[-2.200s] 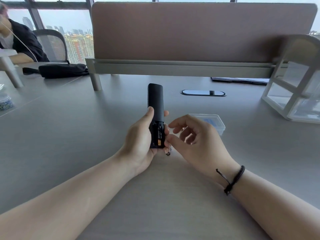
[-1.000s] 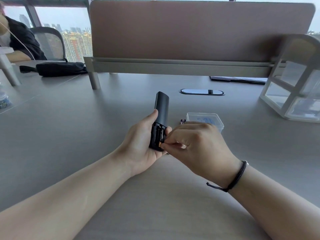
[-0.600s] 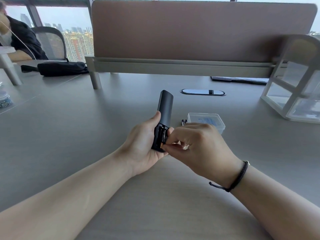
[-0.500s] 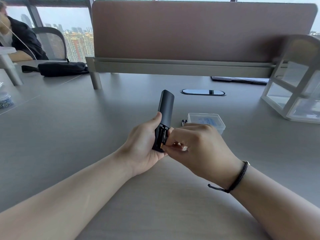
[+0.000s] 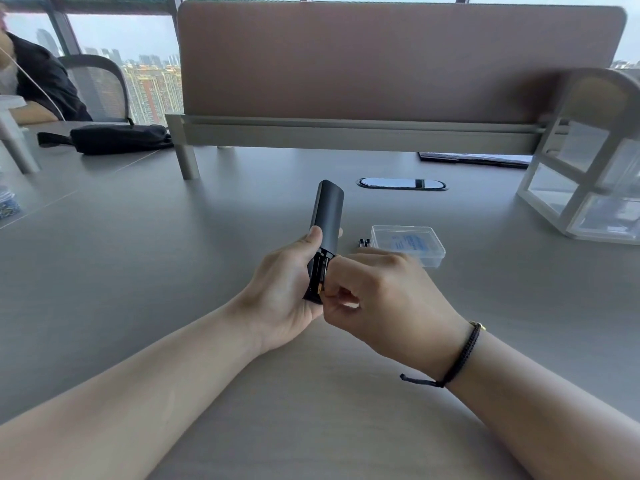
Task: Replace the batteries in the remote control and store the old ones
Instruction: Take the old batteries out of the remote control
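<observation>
Grey desk point(image 5: 138, 271): left hand point(image 5: 280, 292) grips the remote control point(image 5: 325, 223); right hand point(image 5: 384, 292), at 3 o'clock, pinches into its battery bay, the pinched item hidden.

Batteries point(image 5: 364, 242) (two, seemingly) left of case point(image 5: 408, 245)

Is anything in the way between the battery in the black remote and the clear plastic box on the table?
Only the right hand itself, working at the black remote's open battery slot. Beyond it, the clear plastic box sits closed, with small batteries lying just left of it.
</observation>
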